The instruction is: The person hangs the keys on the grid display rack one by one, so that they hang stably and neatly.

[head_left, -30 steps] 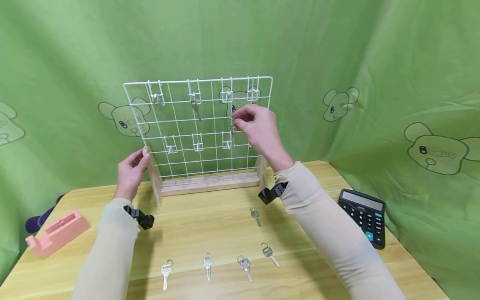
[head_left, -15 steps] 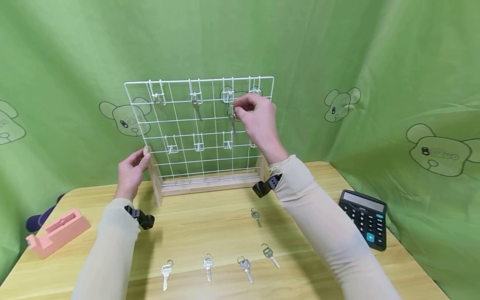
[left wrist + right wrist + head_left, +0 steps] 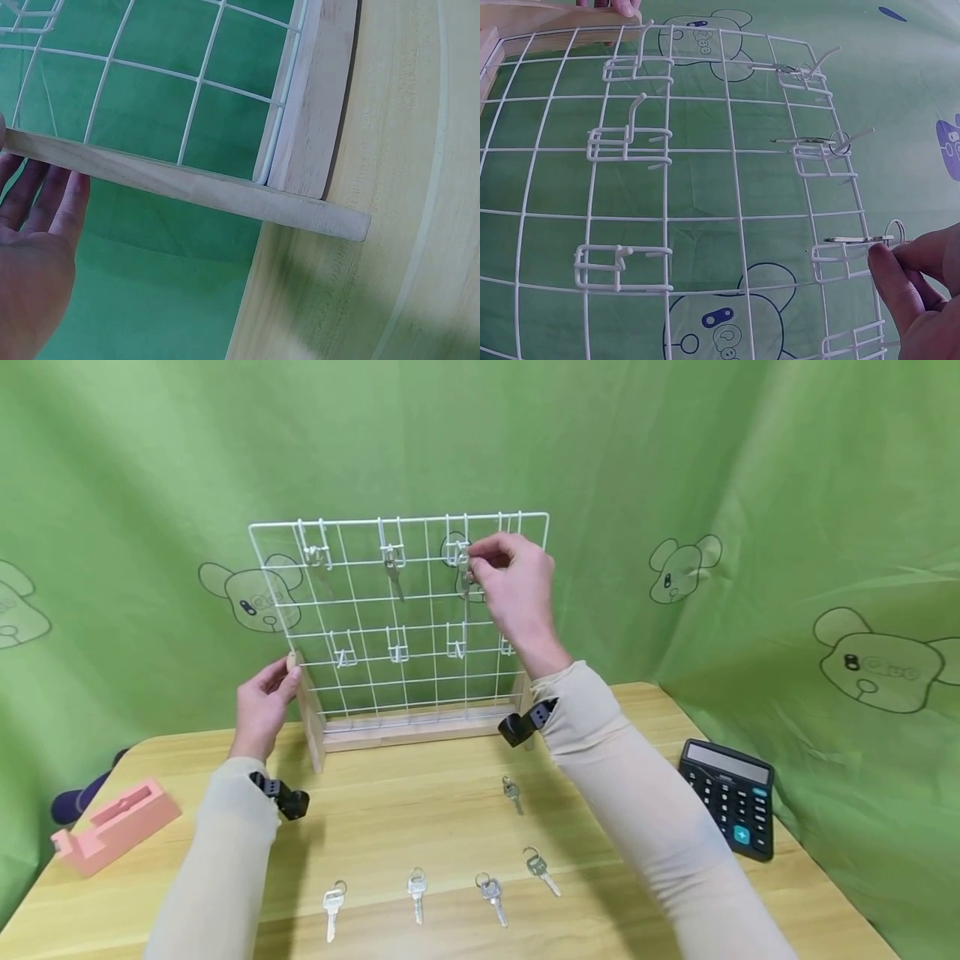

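A white wire grid rack with wooden feet stands on the table, carrying two rows of hooks. My right hand pinches a key by its ring, close to the third upper hook. Whether the ring is on that hook cannot be told. One key hangs from the first upper hook and another key from the second. My left hand grips the top of the rack's left wooden upright, fingers behind it in the left wrist view.
Several keys with rings lie on the table, among them a key near the rack and a key at the front. A pink tape dispenser sits at left, a black calculator at right. Green cloth surrounds the table.
My right hand has risen with the key from the middle of the grid to the third upper hook. The left hand keeps its place on the upright.
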### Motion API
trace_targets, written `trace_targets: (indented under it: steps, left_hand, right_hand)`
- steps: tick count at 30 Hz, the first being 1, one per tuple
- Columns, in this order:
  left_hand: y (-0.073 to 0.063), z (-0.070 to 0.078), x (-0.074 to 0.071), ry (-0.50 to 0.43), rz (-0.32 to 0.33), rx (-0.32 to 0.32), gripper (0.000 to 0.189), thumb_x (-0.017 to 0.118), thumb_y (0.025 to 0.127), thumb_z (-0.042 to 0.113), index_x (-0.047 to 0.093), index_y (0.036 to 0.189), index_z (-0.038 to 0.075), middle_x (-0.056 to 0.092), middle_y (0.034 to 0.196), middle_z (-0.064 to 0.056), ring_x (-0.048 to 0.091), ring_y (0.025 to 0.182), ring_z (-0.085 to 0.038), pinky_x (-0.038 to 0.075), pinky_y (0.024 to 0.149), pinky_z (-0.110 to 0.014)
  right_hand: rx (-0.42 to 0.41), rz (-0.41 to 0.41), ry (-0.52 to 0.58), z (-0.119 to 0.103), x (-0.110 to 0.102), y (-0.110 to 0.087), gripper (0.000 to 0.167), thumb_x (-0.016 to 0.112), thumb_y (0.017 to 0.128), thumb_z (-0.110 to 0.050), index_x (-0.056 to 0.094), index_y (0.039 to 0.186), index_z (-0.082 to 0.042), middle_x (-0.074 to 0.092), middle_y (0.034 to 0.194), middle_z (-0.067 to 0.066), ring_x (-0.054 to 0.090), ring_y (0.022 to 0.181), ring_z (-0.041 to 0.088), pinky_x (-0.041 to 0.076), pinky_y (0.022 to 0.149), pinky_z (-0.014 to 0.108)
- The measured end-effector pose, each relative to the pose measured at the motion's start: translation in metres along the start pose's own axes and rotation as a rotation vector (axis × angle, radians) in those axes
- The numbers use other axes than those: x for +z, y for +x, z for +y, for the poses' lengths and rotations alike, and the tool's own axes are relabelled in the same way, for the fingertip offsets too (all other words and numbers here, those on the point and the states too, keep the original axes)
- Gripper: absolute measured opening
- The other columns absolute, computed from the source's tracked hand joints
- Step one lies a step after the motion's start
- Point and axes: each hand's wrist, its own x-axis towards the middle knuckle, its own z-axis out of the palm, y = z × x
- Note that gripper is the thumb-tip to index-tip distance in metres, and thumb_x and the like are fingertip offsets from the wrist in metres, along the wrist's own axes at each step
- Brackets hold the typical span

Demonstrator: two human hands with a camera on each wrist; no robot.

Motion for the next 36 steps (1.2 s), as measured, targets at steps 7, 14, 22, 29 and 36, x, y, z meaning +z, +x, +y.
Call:
trace_targets:
  steps: [7, 14, 22, 29, 36]
  left_hand:
    - [0.0, 0.002, 0.001, -0.012, 0.0, -0.005, 0.058, 0.062, 0.097, 0.034, 0.043, 0.147, 0.01, 0.045, 0.147, -0.015, 0.046, 0.131, -0.026, 0.044, 0.105, -0.026]
    - [0.001, 0.001, 0.003, -0.012, -0.002, -0.011, 0.058, 0.062, 0.097, 0.033, 0.043, 0.147, 0.01, 0.045, 0.148, -0.014, 0.046, 0.131, -0.026, 0.044, 0.105, -0.027]
    - [0.0, 0.001, 0.004, -0.018, -0.008, 0.001, 0.058, 0.061, 0.098, 0.032, 0.042, 0.147, 0.008, 0.044, 0.148, -0.015, 0.046, 0.132, -0.026, 0.044, 0.104, -0.024]
    - [-0.001, 0.002, 0.002, -0.008, -0.011, 0.019, 0.057, 0.059, 0.099, 0.03, 0.041, 0.147, 0.006, 0.045, 0.147, -0.016, 0.046, 0.131, -0.027, 0.044, 0.104, -0.024]
    - [-0.002, 0.0, 0.001, -0.008, -0.011, 0.011, 0.058, 0.059, 0.099, 0.031, 0.04, 0.148, 0.007, 0.044, 0.148, -0.016, 0.045, 0.132, -0.027, 0.044, 0.105, -0.025]
  right_hand:
    - [0.018, 0.03, -0.001, -0.005, 0.0, 0.007, 0.013, 0.067, 0.09, 0.002, 0.072, 0.102, -0.001, 0.067, 0.095, 0.006, 0.062, 0.084, 0.015, 0.056, 0.074, 0.021]
    - [0.033, 0.036, 0.001, -0.007, 0.001, 0.011, 0.014, 0.066, 0.09, 0.003, 0.071, 0.102, 0.0, 0.068, 0.095, 0.007, 0.062, 0.083, 0.016, 0.057, 0.073, 0.021]
    - [0.038, 0.018, -0.05, -0.004, 0.001, 0.013, 0.015, 0.065, 0.091, 0.001, 0.071, 0.105, -0.001, 0.066, 0.097, 0.006, 0.061, 0.085, 0.015, 0.055, 0.074, 0.019]
    - [-0.053, 0.007, -0.085, 0.009, 0.001, 0.006, 0.015, 0.067, 0.091, 0.0, 0.071, 0.105, -0.002, 0.066, 0.1, 0.006, 0.06, 0.09, 0.014, 0.053, 0.08, 0.017]
    - [-0.178, -0.036, -0.106, 0.025, -0.004, -0.007, 0.013, 0.065, 0.09, 0.003, 0.071, 0.101, 0.001, 0.066, 0.097, 0.007, 0.06, 0.088, 0.017, 0.055, 0.076, 0.022]
